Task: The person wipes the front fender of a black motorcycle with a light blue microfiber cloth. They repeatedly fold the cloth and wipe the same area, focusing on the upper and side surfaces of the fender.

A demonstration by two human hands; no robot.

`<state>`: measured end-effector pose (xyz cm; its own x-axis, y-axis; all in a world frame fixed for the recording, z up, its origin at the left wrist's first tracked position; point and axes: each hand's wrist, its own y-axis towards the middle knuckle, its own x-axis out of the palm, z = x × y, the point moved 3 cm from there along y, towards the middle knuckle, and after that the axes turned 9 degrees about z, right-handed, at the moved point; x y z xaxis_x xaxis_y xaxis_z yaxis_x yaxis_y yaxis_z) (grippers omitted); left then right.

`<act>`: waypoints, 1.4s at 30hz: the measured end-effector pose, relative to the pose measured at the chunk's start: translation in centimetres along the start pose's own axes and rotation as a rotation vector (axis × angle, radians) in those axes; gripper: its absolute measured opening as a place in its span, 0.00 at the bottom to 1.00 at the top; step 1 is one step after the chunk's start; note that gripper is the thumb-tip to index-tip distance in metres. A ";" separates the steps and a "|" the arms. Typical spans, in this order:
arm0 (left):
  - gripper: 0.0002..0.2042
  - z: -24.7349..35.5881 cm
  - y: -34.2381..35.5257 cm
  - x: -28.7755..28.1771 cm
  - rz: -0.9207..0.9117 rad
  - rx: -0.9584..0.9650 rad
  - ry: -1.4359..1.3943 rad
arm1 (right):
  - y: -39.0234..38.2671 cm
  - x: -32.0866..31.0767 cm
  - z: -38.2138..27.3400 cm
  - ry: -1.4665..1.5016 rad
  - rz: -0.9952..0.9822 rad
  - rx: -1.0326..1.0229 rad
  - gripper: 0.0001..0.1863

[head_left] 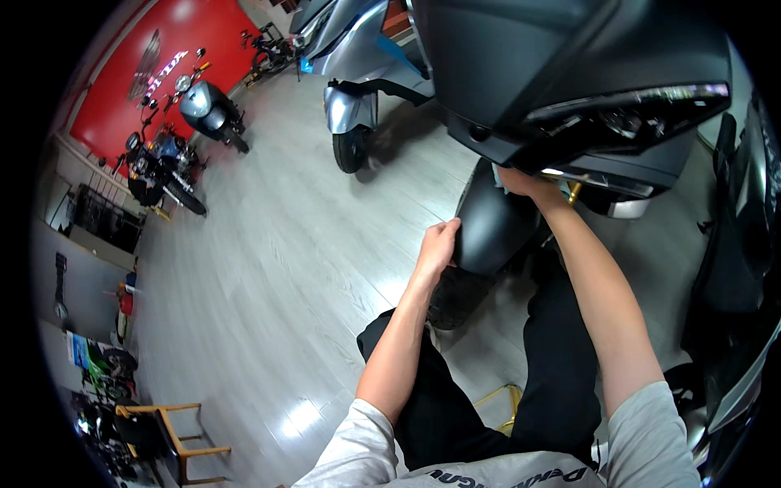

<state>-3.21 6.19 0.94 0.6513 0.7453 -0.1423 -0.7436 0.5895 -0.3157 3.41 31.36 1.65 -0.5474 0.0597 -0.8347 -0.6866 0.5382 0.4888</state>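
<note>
A matte black front fender (498,228) covers the scooter's front tire (460,299) between my knees. My left hand (440,244) grips the fender's left edge, with the thumb on top and the fingers curled mostly out of sight. Farther up, my right hand (525,182) is closed at the fender's top, right under the dark front panel (569,73). A small pale bluish bit, perhaps cloth, shows beside its fingers, which the panel and the hand itself partly hide. Just right of that wrist is a gold-coloured fork tube (574,193).
A silver-blue scooter (351,110) stands ahead. Another scooter (208,106) and a motorcycle (167,175) are by the red wall (106,102). A wooden chair (191,451) is at lower left. Close on the right stands a dark vehicle (732,268). Grey plank flooring (277,244) spreads leftward.
</note>
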 end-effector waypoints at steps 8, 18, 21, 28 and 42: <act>0.28 0.1 0.9 -0.4 -0.024 0.039 0.243 | 0.1 -0.6 -1.4 -0.102 0.231 -0.256 0.15; 0.29 0.6 0.3 0.1 0.092 0.167 0.307 | -2.3 -3.4 -3.2 -0.651 0.398 -0.364 0.14; 0.29 1.4 0.0 0.0 0.059 0.185 0.410 | -3.4 -4.1 -3.5 -0.249 0.327 0.002 0.17; 0.30 2.1 -0.4 0.0 0.072 0.185 0.557 | -5.3 -7.1 -6.9 -0.285 -0.082 0.359 0.26; 0.30 2.1 -1.1 -0.5 0.070 0.203 0.635 | -4.1 -6.2 -4.3 -0.176 0.123 0.049 0.25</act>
<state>-3.03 5.80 3.30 0.5170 0.4929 -0.6998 -0.7607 0.6394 -0.1116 7.57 25.12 5.93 -0.5305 0.2710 -0.8032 -0.5937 0.5575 0.5802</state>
